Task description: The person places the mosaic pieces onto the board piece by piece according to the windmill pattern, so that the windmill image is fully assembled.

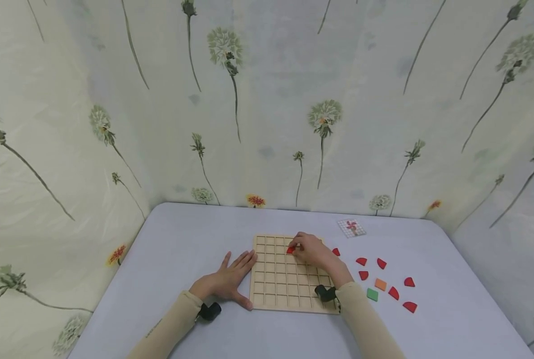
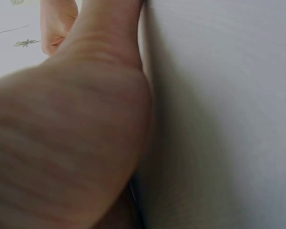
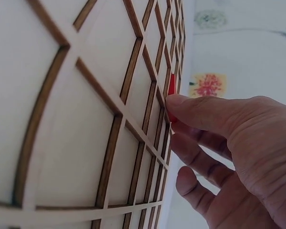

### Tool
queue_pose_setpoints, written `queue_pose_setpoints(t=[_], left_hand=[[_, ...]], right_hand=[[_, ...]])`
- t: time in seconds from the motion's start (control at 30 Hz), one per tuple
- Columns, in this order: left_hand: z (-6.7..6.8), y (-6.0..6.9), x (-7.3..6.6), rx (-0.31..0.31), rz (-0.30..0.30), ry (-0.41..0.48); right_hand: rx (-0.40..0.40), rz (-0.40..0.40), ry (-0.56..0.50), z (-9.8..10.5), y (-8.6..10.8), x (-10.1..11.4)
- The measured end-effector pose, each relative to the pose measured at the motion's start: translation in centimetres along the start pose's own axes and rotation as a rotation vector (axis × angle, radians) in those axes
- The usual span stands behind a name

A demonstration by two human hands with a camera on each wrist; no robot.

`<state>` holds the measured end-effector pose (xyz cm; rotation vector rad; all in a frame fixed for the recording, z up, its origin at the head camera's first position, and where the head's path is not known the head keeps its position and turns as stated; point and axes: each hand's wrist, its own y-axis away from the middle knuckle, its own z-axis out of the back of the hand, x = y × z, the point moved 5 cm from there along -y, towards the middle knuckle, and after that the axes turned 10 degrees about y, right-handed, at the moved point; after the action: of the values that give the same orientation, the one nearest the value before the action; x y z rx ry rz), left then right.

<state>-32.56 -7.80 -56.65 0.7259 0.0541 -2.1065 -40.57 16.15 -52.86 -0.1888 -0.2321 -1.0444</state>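
Observation:
A pale wooden grid board (image 1: 276,288) with square cells lies on the table. Over its upper part my right hand (image 1: 311,249) pinches a red quarter-circle piece (image 1: 290,250) between thumb and fingers. In the right wrist view the thumb and this red piece (image 3: 171,86) are close against the grid. My left hand (image 1: 229,279) lies spread along the board's left edge, its fingertips and thumb touching the edge. The left wrist view is mostly filled by the blurred left hand (image 2: 81,129).
Right of the board lie several red quarter-circle pieces (image 1: 409,282), an orange square (image 1: 381,284) and a green square (image 1: 372,294). A small pattern card (image 1: 351,228) is near the back edge. The white table (image 1: 181,234) meets a flower-printed cloth (image 1: 267,124).

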Motion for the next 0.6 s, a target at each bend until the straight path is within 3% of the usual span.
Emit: queue_pose_setpoints(t=[0.6], left_hand=[[0.11,0.0,-0.02,-0.006,-0.008,0.013]], right_hand=[[0.005,0.009,-0.04,-0.21,-0.15,-0.23]])
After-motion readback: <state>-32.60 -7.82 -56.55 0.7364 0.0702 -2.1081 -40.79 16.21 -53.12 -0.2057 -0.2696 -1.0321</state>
